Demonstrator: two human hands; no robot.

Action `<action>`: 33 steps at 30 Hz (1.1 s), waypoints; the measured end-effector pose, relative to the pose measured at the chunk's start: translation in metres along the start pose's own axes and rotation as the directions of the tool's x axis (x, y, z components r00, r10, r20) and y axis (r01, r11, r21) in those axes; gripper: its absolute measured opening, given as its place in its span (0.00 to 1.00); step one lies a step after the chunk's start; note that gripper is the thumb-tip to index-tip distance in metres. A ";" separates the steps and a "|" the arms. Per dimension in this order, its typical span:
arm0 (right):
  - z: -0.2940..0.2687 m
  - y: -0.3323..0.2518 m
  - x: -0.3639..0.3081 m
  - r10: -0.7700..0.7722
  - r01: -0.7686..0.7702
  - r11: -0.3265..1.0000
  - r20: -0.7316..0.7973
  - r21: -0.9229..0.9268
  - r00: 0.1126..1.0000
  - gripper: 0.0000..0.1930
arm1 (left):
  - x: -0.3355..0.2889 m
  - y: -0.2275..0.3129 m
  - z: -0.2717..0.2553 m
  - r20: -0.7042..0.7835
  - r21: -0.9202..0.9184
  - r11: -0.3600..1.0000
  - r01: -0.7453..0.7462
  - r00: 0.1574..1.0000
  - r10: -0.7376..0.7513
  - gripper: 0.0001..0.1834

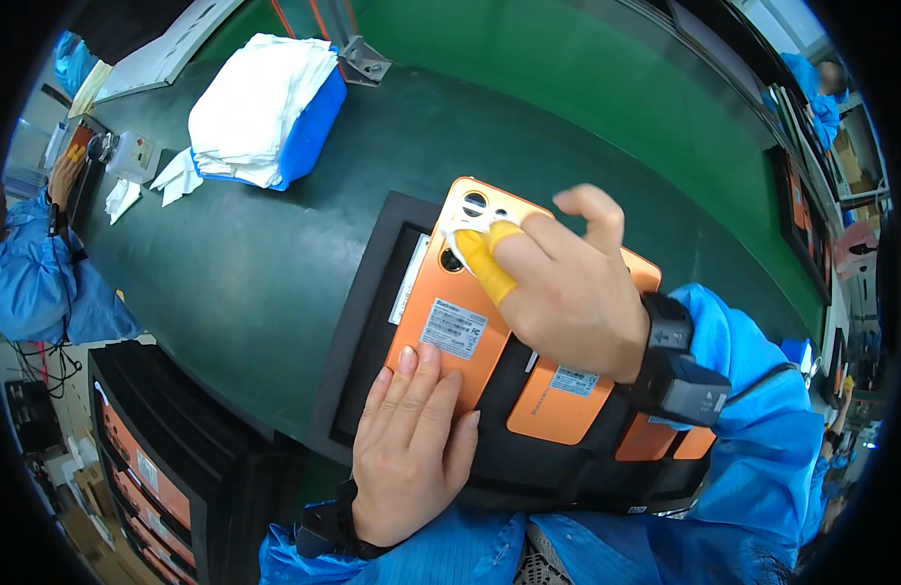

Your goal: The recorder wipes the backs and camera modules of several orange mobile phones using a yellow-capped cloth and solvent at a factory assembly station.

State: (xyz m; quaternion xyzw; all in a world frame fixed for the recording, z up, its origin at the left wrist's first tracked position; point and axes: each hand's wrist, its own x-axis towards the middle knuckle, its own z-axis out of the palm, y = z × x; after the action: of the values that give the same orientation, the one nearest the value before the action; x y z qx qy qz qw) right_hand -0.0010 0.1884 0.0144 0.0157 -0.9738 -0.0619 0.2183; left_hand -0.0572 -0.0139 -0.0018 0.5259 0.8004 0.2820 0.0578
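Phone (460, 291) — lower end under left hand (409, 470), lenses (476, 204) at right grip (572, 288)

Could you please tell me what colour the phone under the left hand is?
The phone has an orange back, clearest in the head view.

Taken from the head, through the left lens of a side-by-side fisheye pair, tipped down from above the fingers. Upright, unmirrored. Near enough to show the right fingers (487, 269) large, just right of and above frame centre, with the left fingers (419, 380) below and left of them. Wide enough to catch the green tabletop (265, 253) beyond and left of both, plus a co-worker's sleeve (41, 273) far left of the fingers. Straight edges bowed outward from the fingers, toward a dark round rim.
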 end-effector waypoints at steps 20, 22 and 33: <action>-0.022 0.027 -0.007 0.098 -0.091 0.994 0.118 -0.061 0.988 0.09 | 0.001 0.001 -0.001 -0.003 -0.091 0.996 0.009 1.000 -0.009 0.21; -0.014 0.034 0.001 0.110 -0.104 0.984 0.029 -0.143 0.994 0.08 | -0.001 -0.001 -0.002 0.002 -0.059 0.998 0.030 1.000 -0.030 0.22; 0.004 0.045 0.017 0.084 -0.073 0.984 0.065 -0.164 0.994 0.05 | 0.001 0.002 -0.001 0.003 -0.071 0.997 0.037 0.999 -0.037 0.21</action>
State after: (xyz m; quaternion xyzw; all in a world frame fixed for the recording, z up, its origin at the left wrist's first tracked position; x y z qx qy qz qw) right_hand -0.0183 0.2322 0.0238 -0.0426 -0.9726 -0.1324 0.1861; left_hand -0.0565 -0.0125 0.0007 0.5088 0.7994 0.3086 0.0824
